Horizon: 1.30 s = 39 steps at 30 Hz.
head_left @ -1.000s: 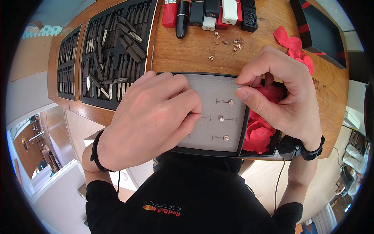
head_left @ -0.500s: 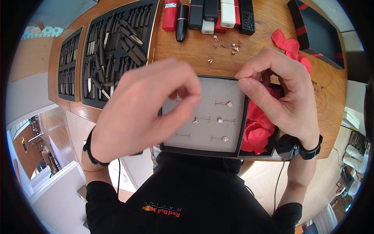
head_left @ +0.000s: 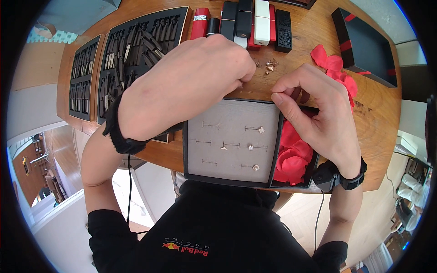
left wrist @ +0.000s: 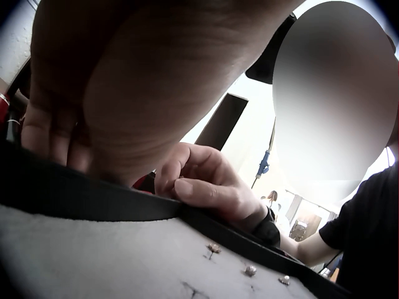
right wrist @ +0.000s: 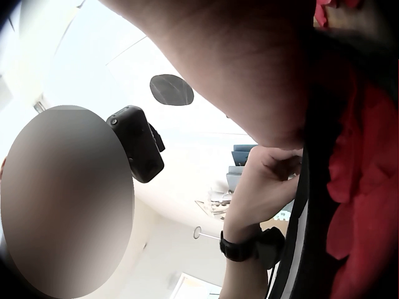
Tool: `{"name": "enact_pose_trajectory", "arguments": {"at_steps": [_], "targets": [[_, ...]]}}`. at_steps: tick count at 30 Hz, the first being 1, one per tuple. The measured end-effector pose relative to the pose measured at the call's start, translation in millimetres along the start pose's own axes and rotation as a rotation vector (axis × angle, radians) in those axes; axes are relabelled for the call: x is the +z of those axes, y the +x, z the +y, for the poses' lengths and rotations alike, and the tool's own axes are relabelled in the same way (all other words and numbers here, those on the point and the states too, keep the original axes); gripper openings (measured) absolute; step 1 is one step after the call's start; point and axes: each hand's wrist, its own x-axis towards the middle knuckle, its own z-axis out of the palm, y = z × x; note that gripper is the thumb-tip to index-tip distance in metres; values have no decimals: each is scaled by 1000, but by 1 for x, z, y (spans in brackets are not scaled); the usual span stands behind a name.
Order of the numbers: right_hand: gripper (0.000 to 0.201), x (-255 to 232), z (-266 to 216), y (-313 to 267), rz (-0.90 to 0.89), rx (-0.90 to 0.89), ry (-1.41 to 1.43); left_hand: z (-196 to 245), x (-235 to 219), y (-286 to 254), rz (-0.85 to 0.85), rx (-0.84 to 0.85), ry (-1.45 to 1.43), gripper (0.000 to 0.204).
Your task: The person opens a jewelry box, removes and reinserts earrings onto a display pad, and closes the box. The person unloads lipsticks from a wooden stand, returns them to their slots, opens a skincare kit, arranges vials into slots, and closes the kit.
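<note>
A black box with a grey slotted pad (head_left: 209, 107) lies in front of me. Four-petal (head_left: 261, 130) and round (head_left: 251, 147) stud earrings sit in its right-hand slits, a tail-shaped stud (head_left: 223, 147) near the middle. My left hand (head_left: 191, 82) reaches over the box's far edge, fingers bent down at the table beside loose stud earrings (head_left: 271, 67); its fingertips are mostly hidden. My right hand (head_left: 321, 113) hovers over the box's right compartment, thumb and forefinger tips together. I cannot tell whether something tiny is between them.
Red petals (head_left: 291, 159) fill the box's right compartment; more petals (head_left: 334, 63) lie on the table. Lipstick-like tubes and cases (head_left: 230, 20) stand at the back. An open black box part (head_left: 368, 50) is back right, trays of dark-handled tools (head_left: 123, 50) left.
My left hand has lifted off the pad and moved away from me toward the loose studs, uncovering the tail-shaped stud and left slits. My right hand keeps nearly the same pose.
</note>
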Motion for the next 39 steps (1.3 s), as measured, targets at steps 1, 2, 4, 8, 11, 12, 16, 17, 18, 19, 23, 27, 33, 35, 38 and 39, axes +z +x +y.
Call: {"name": "enact_pose_trajectory", "arguments": {"at_steps": [1,2,4,8,11,12,16,17,18,19,23,27,33,35,38,39], "targets": [[8,0,0,0,1,2,7,0,1,1,1,2,1,7],[8,0,0,0,3,3,6,-1,1,1,-13,-10,30,7],[8,0,0,0,3,0,4,-3,0,-1,-27,-20,61,6],[11,-1,0,0,36,-55,-24,7,-10,-12,188,65,-105,9],[19,-6,-6,0,56,-123,-4,27,-17,-23,254,52,-351,11],[22,-6,-5,0,83,-193,21,34,-15,-25,272,-12,-504,11],[29,-10,-1,2,145,-357,59,43,-7,-28,244,-139,-881,10],[28,-10,-1,3,161,-394,72,43,-4,-26,230,-165,-1055,11],[28,-9,-1,3,161,-397,61,42,-3,-25,237,-156,-1057,11],[28,-7,-3,3,191,-362,85,41,-3,-23,198,-200,-1179,12],[29,-7,-2,4,225,-334,97,37,2,-21,127,-271,-1449,15],[29,-8,2,3,218,-331,93,35,0,-25,119,-290,-1479,14],[25,-8,2,3,125,-303,108,32,6,-35,204,-88,-1151,14],[24,-7,0,3,93,-283,126,32,12,-34,242,-70,-1145,15],[22,-7,1,3,84,-280,136,34,13,-33,283,-53,-1104,14],[22,-7,1,3,81,-281,138,34,12,-33,284,-48,-1074,14]]}}
